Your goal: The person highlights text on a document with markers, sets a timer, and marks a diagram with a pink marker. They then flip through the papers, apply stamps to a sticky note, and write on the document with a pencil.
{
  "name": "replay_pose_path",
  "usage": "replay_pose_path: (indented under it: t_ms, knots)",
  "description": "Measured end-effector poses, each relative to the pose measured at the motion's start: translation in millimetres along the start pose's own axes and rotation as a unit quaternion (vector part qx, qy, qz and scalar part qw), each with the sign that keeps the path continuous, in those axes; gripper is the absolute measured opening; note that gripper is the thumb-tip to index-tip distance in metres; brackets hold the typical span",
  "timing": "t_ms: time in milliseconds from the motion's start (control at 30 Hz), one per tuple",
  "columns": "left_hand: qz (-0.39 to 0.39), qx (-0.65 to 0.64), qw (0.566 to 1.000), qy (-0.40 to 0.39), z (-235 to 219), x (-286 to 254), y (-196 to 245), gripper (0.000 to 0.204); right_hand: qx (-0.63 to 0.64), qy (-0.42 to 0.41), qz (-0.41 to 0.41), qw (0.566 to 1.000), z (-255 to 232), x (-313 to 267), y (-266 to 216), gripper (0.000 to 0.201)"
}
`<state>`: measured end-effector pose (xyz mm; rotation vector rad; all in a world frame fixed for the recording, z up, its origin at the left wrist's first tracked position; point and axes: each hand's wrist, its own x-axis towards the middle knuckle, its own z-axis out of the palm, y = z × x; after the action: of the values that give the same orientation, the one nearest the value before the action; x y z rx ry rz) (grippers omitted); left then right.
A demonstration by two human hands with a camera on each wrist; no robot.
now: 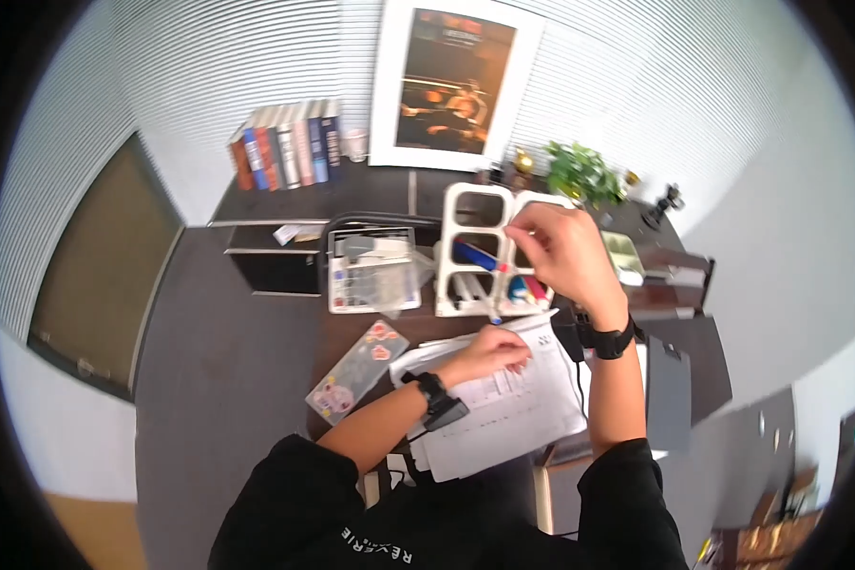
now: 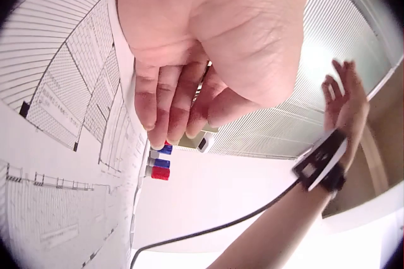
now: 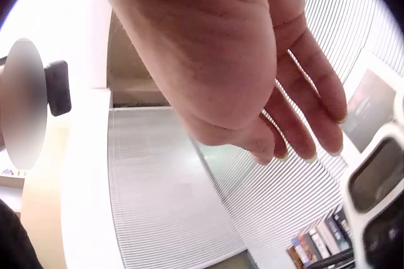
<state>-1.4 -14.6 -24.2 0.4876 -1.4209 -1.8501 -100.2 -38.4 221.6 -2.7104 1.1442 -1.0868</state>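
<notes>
My right hand (image 1: 565, 255) hangs over the right side of a white desk organizer (image 1: 441, 249), its fingers loosely bent with nothing between them. In the right wrist view the fingers (image 3: 309, 105) of that hand are spread a little and hold nothing. A blue marker (image 1: 478, 255) lies in the organizer's middle left compartment, and several pens and coloured items fill the lower compartments. My left hand (image 1: 492, 351) rests near the top of a stack of printed papers (image 1: 494, 427), fingers relaxed. Beyond its fingertips, the left wrist view shows red and blue marker caps (image 2: 160, 172).
Left of the organizer sits a white tray (image 1: 375, 309) of small items. A clear sticker-covered case (image 1: 356, 370) lies beside the papers. Behind stand books (image 1: 290, 147), a framed poster (image 1: 389, 95) and a plant (image 1: 579, 171). A pale green box (image 1: 625, 256) is at right.
</notes>
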Motion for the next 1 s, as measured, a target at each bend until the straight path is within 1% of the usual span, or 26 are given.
replay_pose_path:
  t_ms: [67, 100, 133, 200, 233, 267, 333, 400, 433, 467, 500, 567, 600, 667, 700, 800, 867, 933, 967, 1000]
  knots:
    - [0.01, 0.018, 1.0, -0.008, 0, -1, 2, 0.022, -0.002, 0.045, 0.115, 0.992, -26, -43, 25, 0.012]
    - [0.018, 0.039, 0.999, -0.005, 1, -1, 6, 0.022, 0.012, 0.061, 0.18, 0.982, -29, -67, 44, 0.009]
    - [0.011, 0.048, 0.999, -0.018, 1, 1, 7, 0.022, 0.043, 0.088, 0.227, 0.969, -29, -88, 58, 0.007]
    - [0.025, 0.055, 0.998, 0.002, 0, -2, 6, 0.021, 0.046, 0.125, 0.238, 0.962, -17, -124, 84, 0.01]
    - [0.018, 0.051, 0.998, 0.008, 4, -3, 12, 0.021, 0.038, 0.118, 0.242, 0.962, -9, -137, 89, 0.012]
    - [0.002, 0.061, 0.998, -0.006, 6, -4, 15, 0.021, 0.03, 0.111, 0.247, 0.962, 0, -147, 94, 0.014]
    - [0.013, 0.045, 0.999, 0.013, 8, -4, 18, 0.022, 0.036, 0.063, 0.217, 0.974, 13, -158, 98, 0.02]
    - [0.001, 0.062, 0.998, -0.004, 7, -3, 18, 0.024, 0.005, 0.037, 0.175, 0.984, 29, -162, 103, 0.029]
    - [-0.001, 0.045, 0.999, 0.0, 6, -3, 16, 0.024, 0.02, 0.018, 0.188, 0.982, 34, -162, 106, 0.033]
    - [-0.002, 0.027, 1.0, 0.005, 4, -3, 14, 0.025, 0.021, 0.029, 0.195, 0.98, 41, -161, 108, 0.033]
    - [-0.008, 0.034, 0.999, -0.003, 4, -4, 13, 0.025, 0.006, -0.003, 0.196, 0.981, 46, -158, 108, 0.034]
    - [-0.008, 0.007, 1.0, -0.002, 4, -3, 12, 0.025, -0.04, -0.064, 0.206, 0.976, 53, -155, 109, 0.034]
    - [-0.011, 0.011, 1.0, -0.008, 4, -3, 13, 0.025, -0.04, -0.058, 0.211, 0.975, 59, -157, 113, 0.034]
    - [-0.01, 0.012, 1.0, 0.001, 6, -3, 15, 0.028, -0.046, -0.013, 0.194, 0.98, 78, -164, 126, 0.033]
    - [-0.01, 0.013, 1.0, -0.001, 7, -2, 16, 0.028, -0.031, 0.003, 0.191, 0.981, 77, -165, 123, 0.031]
    - [-0.013, 0.014, 1.0, -0.002, 8, -3, 16, 0.027, -0.009, -0.003, 0.215, 0.977, 71, -164, 122, 0.03]
    - [-0.033, 0.048, 0.998, -0.01, 5, -3, 15, 0.026, 0.007, 0.032, 0.18, 0.983, 68, -167, 122, 0.034]
    - [-0.033, 0.051, 0.998, -0.009, 9, -3, 17, 0.027, 0.072, 0.047, 0.208, 0.974, 62, -169, 120, 0.035]
    - [-0.039, 0.057, 0.998, -0.002, 10, -3, 19, 0.028, 0.075, 0.078, 0.203, 0.973, 59, -171, 119, 0.029]
    - [-0.046, 0.063, 0.997, 0.006, 11, -3, 20, 0.028, 0.076, 0.08, 0.206, 0.972, 53, -170, 117, 0.029]
